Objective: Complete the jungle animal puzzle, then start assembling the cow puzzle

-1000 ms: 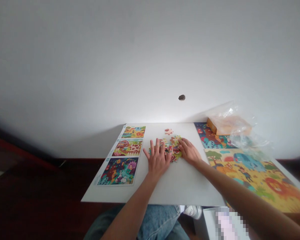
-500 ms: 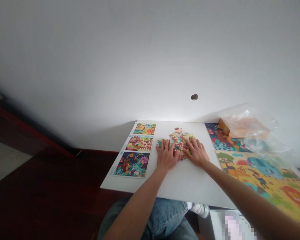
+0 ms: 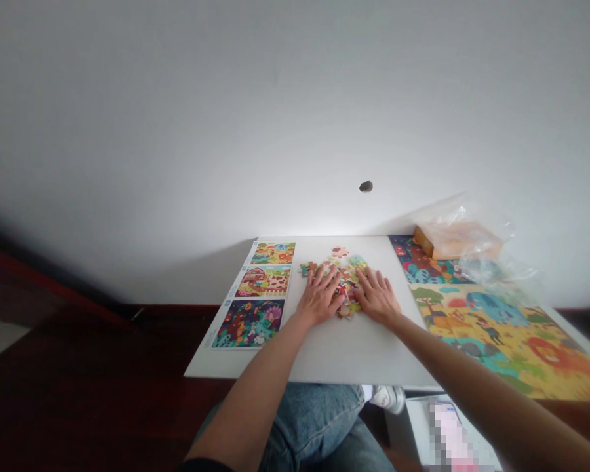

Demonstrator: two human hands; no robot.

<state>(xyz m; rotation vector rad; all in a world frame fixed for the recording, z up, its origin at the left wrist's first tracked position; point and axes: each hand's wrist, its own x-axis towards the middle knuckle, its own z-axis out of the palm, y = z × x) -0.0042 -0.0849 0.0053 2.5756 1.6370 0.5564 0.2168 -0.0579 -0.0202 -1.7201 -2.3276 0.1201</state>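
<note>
Puzzle pieces [image 3: 345,287] lie right of the picture sheet [image 3: 263,282].

Card puzzle pieces [image 3: 345,275], glossy clear plastic bag [image 3: 482,250], matt wall [image 3: 285,124], denim trousers [image 3: 317,419]

One head cam here, pretty close, looking forward and down over the table [image 3: 356,357] from its near side, wearer's legs [image 3: 319,423] just below, wall [image 3: 226,131] filling most of the far side.

Left hand [image 3: 318,295], right hand [image 3: 377,295] spread on puzzle pieces [image 3: 347,278]; picture sheet [image 3: 263,282] at left.
</note>
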